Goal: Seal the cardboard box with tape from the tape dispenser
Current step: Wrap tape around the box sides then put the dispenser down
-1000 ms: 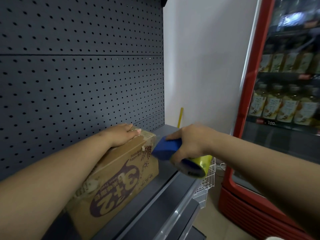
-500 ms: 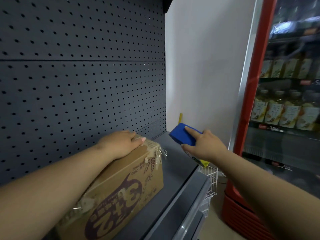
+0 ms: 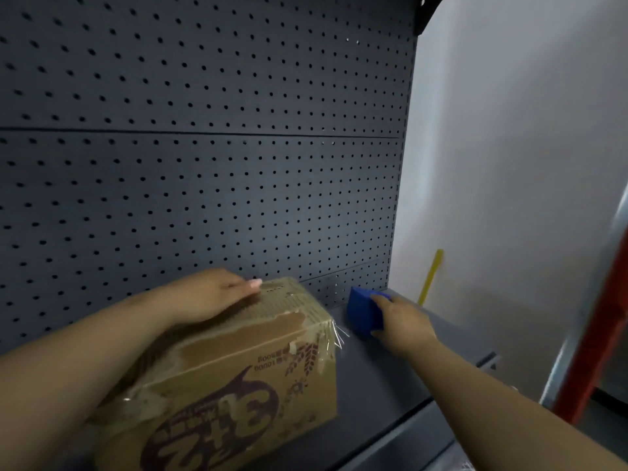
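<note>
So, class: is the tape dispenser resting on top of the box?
No, the tape dispenser is down on the shelf to the right of the box, under the right hand.

My brown box (image 3: 238, 372) lies on the shelf (image 3: 384, 375), against the wall with holes. It has purple writing on its front, and it is closed. Clear tape (image 3: 334, 338) runs over its top and hangs crinkled at the right corner. My blue dispenser (image 3: 363, 312) sits just right of the box.
</note>
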`<state>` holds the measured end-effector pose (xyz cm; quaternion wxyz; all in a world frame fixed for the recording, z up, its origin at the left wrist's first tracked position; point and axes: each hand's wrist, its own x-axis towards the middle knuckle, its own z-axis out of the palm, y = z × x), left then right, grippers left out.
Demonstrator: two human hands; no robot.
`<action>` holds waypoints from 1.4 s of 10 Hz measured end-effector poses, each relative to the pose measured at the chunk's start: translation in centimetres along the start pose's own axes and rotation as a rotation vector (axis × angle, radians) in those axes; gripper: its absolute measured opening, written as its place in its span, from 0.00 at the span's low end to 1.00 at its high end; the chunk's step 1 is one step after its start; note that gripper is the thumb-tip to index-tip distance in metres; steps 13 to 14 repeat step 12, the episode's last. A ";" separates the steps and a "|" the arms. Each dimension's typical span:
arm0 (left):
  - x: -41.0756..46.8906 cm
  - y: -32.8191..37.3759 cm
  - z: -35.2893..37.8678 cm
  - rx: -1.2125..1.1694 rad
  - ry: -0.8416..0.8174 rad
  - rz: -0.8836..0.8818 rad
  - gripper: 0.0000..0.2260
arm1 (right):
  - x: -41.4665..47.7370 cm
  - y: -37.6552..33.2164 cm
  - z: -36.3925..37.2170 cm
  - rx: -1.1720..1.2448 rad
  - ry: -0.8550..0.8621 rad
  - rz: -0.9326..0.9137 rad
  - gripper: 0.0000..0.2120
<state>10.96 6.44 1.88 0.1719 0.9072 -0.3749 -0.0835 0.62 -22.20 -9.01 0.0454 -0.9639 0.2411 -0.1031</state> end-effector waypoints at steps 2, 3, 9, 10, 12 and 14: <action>-5.1 -1.7 -0.4 -0.207 0.153 -0.212 0.31 | 0.7 -0.5 1.8 -0.144 -0.094 -0.107 0.29; -7.9 -4.7 -0.2 -0.418 0.307 -0.325 0.25 | 0.1 -2.6 -0.3 0.265 0.045 -0.097 0.24; -10.3 -1.8 10.3 -0.919 1.256 -0.464 0.30 | -7.4 -13.7 -0.8 1.241 0.422 0.134 0.26; -10.2 -2.4 10.5 -0.871 1.260 -0.449 0.31 | -7.0 -13.6 -0.5 1.227 0.432 0.127 0.25; -11.7 -3.1 8.9 -1.071 1.017 -0.418 0.32 | -6.9 -12.1 -3.2 1.760 -0.098 0.258 0.34; -11.7 -3.1 8.9 -1.071 1.017 -0.418 0.32 | -6.9 -12.1 -3.2 1.760 -0.098 0.258 0.34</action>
